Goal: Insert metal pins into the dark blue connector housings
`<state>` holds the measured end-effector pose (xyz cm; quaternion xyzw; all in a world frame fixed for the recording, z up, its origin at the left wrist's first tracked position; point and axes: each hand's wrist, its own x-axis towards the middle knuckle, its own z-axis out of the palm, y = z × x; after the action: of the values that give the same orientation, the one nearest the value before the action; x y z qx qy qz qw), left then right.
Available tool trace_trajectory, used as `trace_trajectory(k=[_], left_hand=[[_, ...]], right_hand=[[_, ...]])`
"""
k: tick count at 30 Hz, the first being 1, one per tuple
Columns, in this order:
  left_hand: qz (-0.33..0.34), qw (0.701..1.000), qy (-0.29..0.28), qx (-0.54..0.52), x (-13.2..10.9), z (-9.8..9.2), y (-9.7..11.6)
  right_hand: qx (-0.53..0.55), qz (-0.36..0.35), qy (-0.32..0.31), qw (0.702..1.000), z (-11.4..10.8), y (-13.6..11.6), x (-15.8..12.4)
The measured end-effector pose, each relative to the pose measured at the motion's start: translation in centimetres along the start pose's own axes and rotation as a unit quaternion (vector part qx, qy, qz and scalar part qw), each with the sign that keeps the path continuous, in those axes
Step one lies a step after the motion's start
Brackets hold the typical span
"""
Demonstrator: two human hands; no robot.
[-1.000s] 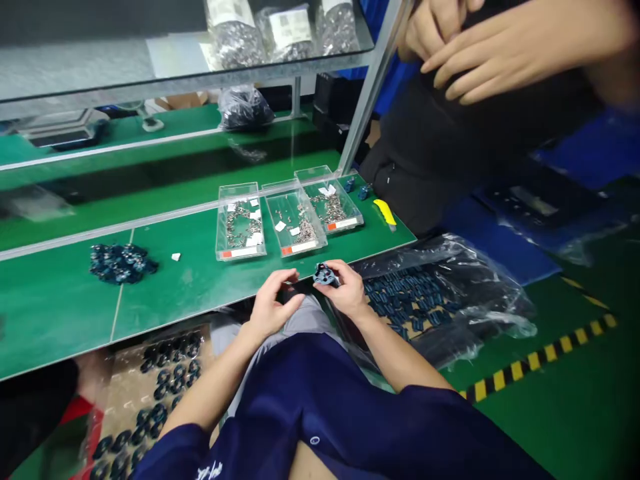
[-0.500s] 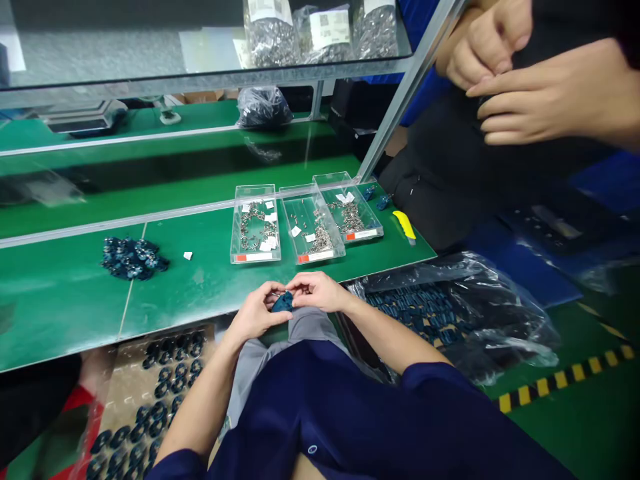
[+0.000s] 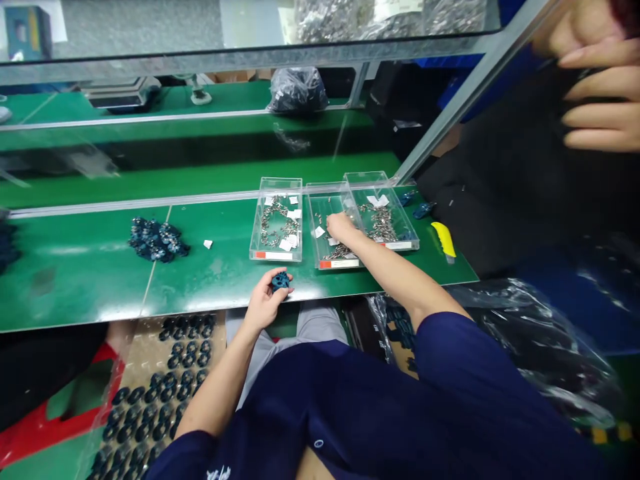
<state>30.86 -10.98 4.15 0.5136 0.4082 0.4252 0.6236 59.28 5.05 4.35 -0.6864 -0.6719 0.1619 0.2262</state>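
My left hand (image 3: 265,298) grips a dark teal moulded plastic part (image 3: 281,282) with holes in its face, just over the front edge of the green table. My right hand (image 3: 341,228) reaches down into the middle clear plastic tray (image 3: 320,257), which holds small metal pieces and white paper slips. Its fingers are bent together, and their tips are hidden, so what they pinch does not show. Beside it stand a left clear tray (image 3: 255,250) and a right clear tray (image 3: 407,233), both with similar small metal parts.
A pile of teal parts with metal pieces (image 3: 157,240) lies left on the table. A yellow cutter (image 3: 443,241) is at the right end. Below left, a cardboard sheet (image 3: 145,357) carries rows of dark parts. A co-worker's hand (image 3: 607,100) is at upper right.
My right hand has left the teal part and moved forward into the middle tray. My left hand keeps the part, now turned face up. The view has shifted.
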Motion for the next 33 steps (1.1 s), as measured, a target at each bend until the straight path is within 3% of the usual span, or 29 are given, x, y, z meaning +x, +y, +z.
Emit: trace_trajectory(k=[2,4,7,9,11,13,15,16,17,20,22,26,29,33], left_hand=[[0.020,1.000,0.021,0.008,0.2,-0.3,0.2],[0.047,0.997,0.054,0.024,0.2,-0.5,0.5],[0.082,0.991,0.101,0.028,-0.2,-0.5,1.2],[0.111,0.989,0.099,0.012,-0.7,-0.3,1.9],[0.144,0.987,0.071,0.011,-1.3,-0.1,2.7],[0.163,0.985,0.046,0.024,-2.1,-0.1,3.2],[0.170,0.984,0.044,0.037,-2.8,-0.2,3.5],[0.169,0.983,0.051,0.042,-3.2,-0.3,3.5],[0.166,0.983,0.059,0.047,-3.5,-0.5,3.5],[0.156,0.981,0.086,0.074,-4.3,-0.7,3.4],[0.162,0.977,0.093,0.103,-4.7,-0.8,3.3],[0.151,0.970,0.088,0.168,-5.1,-1.2,3.0],[0.138,0.969,0.062,0.195,-5.1,-1.8,2.5],[0.203,0.934,0.065,0.286,-4.9,-2.2,2.0]], right_hand=[[-0.006,0.058,-0.036,0.998,-0.8,-1.0,-0.3],[-0.001,0.064,-0.047,0.997,-2.0,-2.7,-1.5],[0.116,0.045,-0.105,0.987,-3.2,-6.2,-6.0],[0.296,0.041,-0.215,0.930,-3.0,-8.9,-10.0],[0.448,0.055,-0.310,0.837,-2.1,-11.1,-13.7],[0.535,0.086,-0.359,0.760,-1.1,-12.5,-16.1],[0.578,0.114,-0.371,0.718,-0.3,-13.2,-17.3],[0.580,0.113,-0.366,0.719,0.0,-13.3,-17.6],[0.567,0.098,-0.354,0.738,0.1,-13.3,-17.9],[0.454,-0.013,-0.285,0.844,-0.2,-13.2,-18.3],[0.389,-0.075,-0.258,0.881,-0.6,-13.2,-18.5],[0.400,-0.066,-0.293,0.866,-1.0,-13.1,-18.4],[0.436,-0.029,-0.256,0.863,-1.0,-13.4,-18.6],[0.467,-0.021,-0.229,0.854,-0.9,-14.3,-19.3]])
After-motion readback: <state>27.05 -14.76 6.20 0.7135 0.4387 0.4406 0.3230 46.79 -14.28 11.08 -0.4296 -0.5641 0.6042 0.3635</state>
